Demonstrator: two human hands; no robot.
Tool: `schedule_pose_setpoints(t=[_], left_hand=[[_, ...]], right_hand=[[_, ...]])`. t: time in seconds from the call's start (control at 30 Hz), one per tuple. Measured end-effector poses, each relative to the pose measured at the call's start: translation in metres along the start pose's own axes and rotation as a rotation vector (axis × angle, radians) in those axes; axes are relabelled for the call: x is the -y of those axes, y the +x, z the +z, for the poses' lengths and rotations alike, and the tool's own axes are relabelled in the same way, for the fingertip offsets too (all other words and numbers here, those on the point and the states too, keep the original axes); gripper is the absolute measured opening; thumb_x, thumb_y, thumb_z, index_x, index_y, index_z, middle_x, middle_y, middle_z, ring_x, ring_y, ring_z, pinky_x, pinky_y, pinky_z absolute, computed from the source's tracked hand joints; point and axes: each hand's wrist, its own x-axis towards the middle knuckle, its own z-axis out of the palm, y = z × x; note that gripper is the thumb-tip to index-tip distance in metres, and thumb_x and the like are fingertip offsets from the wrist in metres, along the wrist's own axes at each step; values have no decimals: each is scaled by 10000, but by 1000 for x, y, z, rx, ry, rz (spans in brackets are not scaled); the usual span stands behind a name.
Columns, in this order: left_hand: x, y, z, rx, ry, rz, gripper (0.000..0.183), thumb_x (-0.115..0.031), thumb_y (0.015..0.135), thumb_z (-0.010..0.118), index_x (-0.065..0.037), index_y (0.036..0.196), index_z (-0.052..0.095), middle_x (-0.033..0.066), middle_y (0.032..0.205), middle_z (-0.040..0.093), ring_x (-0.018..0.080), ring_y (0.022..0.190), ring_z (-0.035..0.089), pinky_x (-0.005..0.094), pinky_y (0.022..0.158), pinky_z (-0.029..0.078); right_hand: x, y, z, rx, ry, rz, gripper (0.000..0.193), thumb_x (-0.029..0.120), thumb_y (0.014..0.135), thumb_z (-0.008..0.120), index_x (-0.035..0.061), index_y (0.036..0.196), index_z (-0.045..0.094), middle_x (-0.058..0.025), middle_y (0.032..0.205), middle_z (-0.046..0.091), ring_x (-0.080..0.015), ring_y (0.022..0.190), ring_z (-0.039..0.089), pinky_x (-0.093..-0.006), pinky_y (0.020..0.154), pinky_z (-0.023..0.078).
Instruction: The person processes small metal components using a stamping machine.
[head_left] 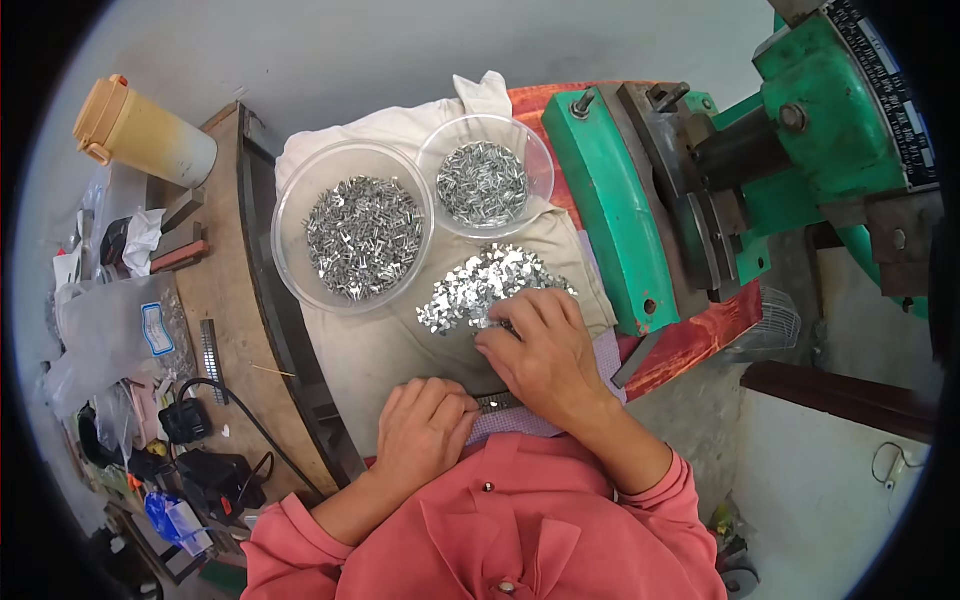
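Observation:
A heap of small shiny metal pieces [490, 285] lies on a beige cloth [350, 345] in front of me. My right hand [548, 355] is at the heap's near edge, fingers bent and closed. Whatever its fingertips may hold is hidden. Closer to my body, my left hand [425, 430] is closed around one end of a narrow metal strip [497, 402] with a row of slots; most of the strip is covered by my hands. Beyond the heap stand two round clear plastic tubs, a larger left tub [283, 262] and a smaller right tub [543, 165], both holding many small metal parts.
At right stands a green press [620, 220] with a heavy steel tool. A wooden bench [250, 400] on the left carries a yellow-lidded jug [150, 135], another slotted strip [212, 360], a black cable [260, 430] and plastic bags [110, 330]. Red-patterned board [690, 345] edges the work surface.

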Motion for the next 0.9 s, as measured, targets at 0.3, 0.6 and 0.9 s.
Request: schedule_pose_setpoints(t=[0.3, 0.6, 0.9], left_hand=[[1, 1, -1, 29, 12, 10, 166, -119, 775, 759, -95, 894, 646, 35, 953, 619, 240, 870, 588, 364, 754, 434], [2, 1, 4, 3, 23, 35, 213, -71, 752, 771, -84, 915, 635, 53, 933, 623, 267, 801, 575, 381, 694, 424], [3, -2, 2, 28, 97, 88, 262, -153, 773, 772, -90, 1005, 668, 27, 978, 619, 211, 867, 591, 344, 750, 448]], right_hand=[[3, -23, -20, -18, 195, 28, 92, 88, 784, 690, 79, 858, 637, -55, 1067, 614, -272, 1079, 566, -416, 927, 441], [10, -60, -19, 12, 233, 79, 213, 106, 732, 779, 90, 920, 680, -44, 1083, 616, -278, 1047, 575, -435, 911, 438], [-5, -14, -9, -60, 116, 45, 181, 108, 738, 740, 108, 913, 694, -60, 1061, 614, -278, 1045, 573, -424, 911, 435]])
